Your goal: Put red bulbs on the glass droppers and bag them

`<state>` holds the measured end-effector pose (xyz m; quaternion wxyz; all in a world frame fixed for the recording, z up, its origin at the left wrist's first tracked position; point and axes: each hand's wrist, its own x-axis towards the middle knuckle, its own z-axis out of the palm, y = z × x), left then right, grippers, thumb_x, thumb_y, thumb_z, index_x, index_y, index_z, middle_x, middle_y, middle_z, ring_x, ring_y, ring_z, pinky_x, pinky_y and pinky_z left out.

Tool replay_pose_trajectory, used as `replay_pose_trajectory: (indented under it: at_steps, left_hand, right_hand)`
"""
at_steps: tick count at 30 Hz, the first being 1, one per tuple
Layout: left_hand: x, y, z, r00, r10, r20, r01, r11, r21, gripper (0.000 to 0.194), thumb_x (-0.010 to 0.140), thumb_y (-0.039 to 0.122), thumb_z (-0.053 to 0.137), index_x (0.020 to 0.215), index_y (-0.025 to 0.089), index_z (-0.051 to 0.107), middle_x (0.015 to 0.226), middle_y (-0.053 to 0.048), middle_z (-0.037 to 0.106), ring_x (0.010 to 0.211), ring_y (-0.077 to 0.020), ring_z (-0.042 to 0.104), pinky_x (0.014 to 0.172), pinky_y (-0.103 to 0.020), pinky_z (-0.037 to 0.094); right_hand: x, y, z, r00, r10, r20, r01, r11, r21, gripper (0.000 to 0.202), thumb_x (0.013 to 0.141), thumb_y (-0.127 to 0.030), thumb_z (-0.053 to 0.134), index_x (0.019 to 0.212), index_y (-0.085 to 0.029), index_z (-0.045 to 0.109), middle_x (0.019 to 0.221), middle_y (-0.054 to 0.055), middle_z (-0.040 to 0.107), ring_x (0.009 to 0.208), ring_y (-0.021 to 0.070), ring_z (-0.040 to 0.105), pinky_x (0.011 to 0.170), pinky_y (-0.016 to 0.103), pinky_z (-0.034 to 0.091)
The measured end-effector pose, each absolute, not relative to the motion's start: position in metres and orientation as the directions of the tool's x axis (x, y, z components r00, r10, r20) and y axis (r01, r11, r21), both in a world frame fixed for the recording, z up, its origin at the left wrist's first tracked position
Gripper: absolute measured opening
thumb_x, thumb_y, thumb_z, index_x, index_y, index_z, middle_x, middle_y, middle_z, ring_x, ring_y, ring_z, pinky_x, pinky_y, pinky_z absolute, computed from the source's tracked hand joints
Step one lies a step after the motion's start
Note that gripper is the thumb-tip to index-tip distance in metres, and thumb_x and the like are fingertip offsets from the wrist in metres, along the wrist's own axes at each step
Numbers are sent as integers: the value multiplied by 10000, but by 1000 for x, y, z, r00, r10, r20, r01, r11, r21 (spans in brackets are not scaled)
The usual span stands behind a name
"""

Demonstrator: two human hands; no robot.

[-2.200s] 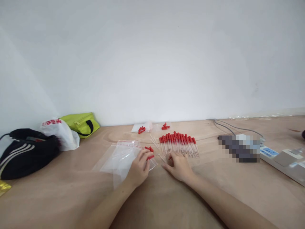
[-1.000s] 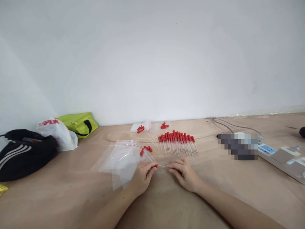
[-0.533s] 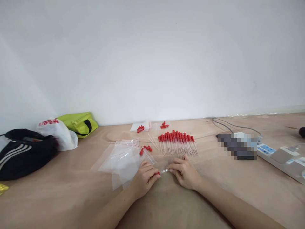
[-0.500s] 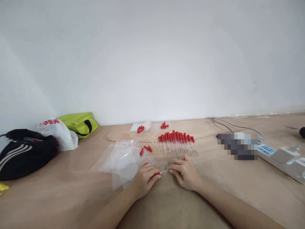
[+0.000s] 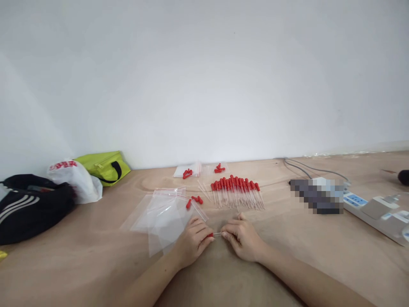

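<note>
My left hand [image 5: 194,239] is closed on a red rubber bulb [image 5: 210,235]. From the bulb a thin clear tube [image 5: 217,233] runs right into the pinched fingers of my right hand [image 5: 242,238]. Beyond my hands lies a row of droppers with red bulbs [image 5: 236,184], their clear tubes pointing toward me. A few loose red bulbs [image 5: 198,199] rest on clear zip bags [image 5: 164,213] beside my left hand. Some bare tubes [image 5: 204,190] lie left of the row.
Small bags with red bulbs [image 5: 187,173] [image 5: 219,168] lie near the wall. At left are a black bag [image 5: 35,209], a white plastic bag [image 5: 75,181] and a green bag [image 5: 104,167]. A power strip [image 5: 373,213] with cables sits at right, beside a pixelated object [image 5: 316,196].
My right hand has moved slightly left, nearer my left hand, and less of the tube shows between them. The whole view has shifted a little.
</note>
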<state>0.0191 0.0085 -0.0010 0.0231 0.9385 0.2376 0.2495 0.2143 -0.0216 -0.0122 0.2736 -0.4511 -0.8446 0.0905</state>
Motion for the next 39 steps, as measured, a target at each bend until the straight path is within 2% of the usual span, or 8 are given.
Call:
replay_pose_trajectory:
  at_steps: [4,7,10,14,17,21,30,39]
  left_hand:
    - [10,16,4,752,421,506,449,-890,74,221,893,223,376,863,189,593,742,-18,631,724,-156,542,823,-354,375]
    - [3,23,0,648,494,579,572,-818,58,217,860,271,443,1022,188,561,945,-65,625,889,-208,538,846,-383,376]
    - [-4,32,-11,469,638,610,744,-658,115,359,813,296,498,1152,179,492,1120,-111,551,1030,-260,494,869,-420,386]
    - [-9,42,-26,361,795,488,828,-514,224,388,789,274,513,1161,167,495,1178,-119,507,1064,-262,494,876,-414,421]
    - [-9,43,-29,361,823,438,825,-501,261,313,799,282,502,1086,168,551,1179,-116,499,1075,-262,492,891,-412,420]
    - [-8,41,-26,365,822,438,806,-514,292,275,798,276,505,1041,167,572,1163,-116,497,1074,-260,490,906,-416,410]
    - [-6,38,-20,370,843,390,811,-498,307,302,779,267,519,1051,144,569,1146,-134,486,1058,-272,487,900,-425,411]
    - [-5,40,-22,382,844,378,806,-504,310,416,773,266,503,1158,107,502,1125,-143,483,1062,-277,475,901,-423,413]
  right_hand:
    - [213,-22,-8,-525,739,422,703,656,-275,194,830,-227,417,766,-204,599,678,7,600,682,139,493,654,281,235]
    - [217,-19,-8,-491,748,446,742,628,-235,160,789,-231,472,710,-197,607,665,17,601,704,155,494,660,297,239]
    - [227,-9,-12,-285,829,480,798,483,-361,186,791,-228,458,707,-208,623,655,8,616,684,155,519,668,297,264]
    - [235,15,-15,65,888,456,787,235,-570,205,796,-280,453,805,-207,645,644,6,636,650,158,560,663,282,308]
    - [227,34,-11,185,892,412,789,115,-604,205,775,-273,477,898,-198,624,643,5,644,678,168,579,693,287,304]
    - [206,56,-3,267,895,356,815,-13,-580,177,769,-237,478,898,-206,595,681,7,656,722,174,586,718,301,268]
    - [184,81,-7,292,905,310,882,-130,-453,130,773,-225,457,793,-174,575,710,37,650,711,175,576,719,322,217]
    - [162,75,1,70,938,338,939,53,-340,171,769,-292,473,781,-204,620,854,45,660,834,181,550,737,319,218]
